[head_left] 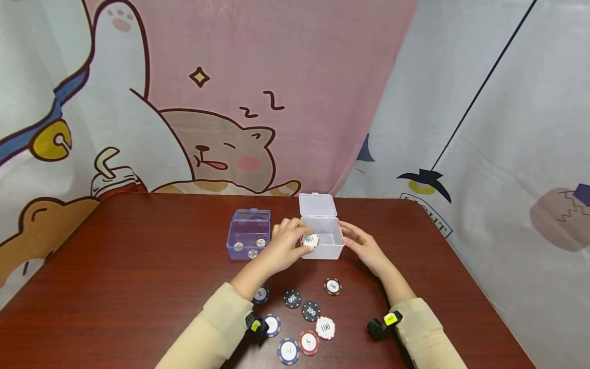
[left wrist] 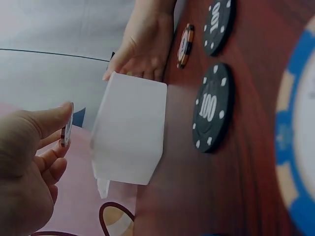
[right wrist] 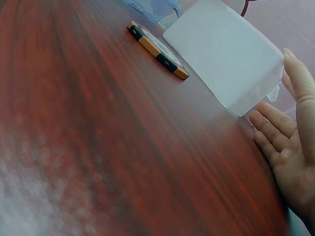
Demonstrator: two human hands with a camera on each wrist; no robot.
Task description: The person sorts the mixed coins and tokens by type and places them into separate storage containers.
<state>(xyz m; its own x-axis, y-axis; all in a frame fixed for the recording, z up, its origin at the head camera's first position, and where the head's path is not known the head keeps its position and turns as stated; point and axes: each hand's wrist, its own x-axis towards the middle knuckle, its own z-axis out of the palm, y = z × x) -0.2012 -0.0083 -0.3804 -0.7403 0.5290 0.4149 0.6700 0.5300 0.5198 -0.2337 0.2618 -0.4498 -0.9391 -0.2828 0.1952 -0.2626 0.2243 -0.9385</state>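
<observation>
Left hand (head_left: 286, 242): fingers clamped on chip (head_left: 311, 240). Likely light, stiff, slick; best held by rim. Right hand (head_left: 366, 250): fingers extended beside box (head_left: 328, 252).

Perhaps a home: cartoon-printed cloth (head_left: 318, 97)

On my feed I read 100 on the held chip (head_left: 311, 239) (inverted), two black chips (head_left: 311, 311), orange-edged chip (head_left: 333, 286) and white chip (head_left: 325, 328); 5 on the red chip (head_left: 309, 342); 10 on a blue chip (head_left: 288, 351); Zs on the backdrop (head_left: 313, 72).
</observation>
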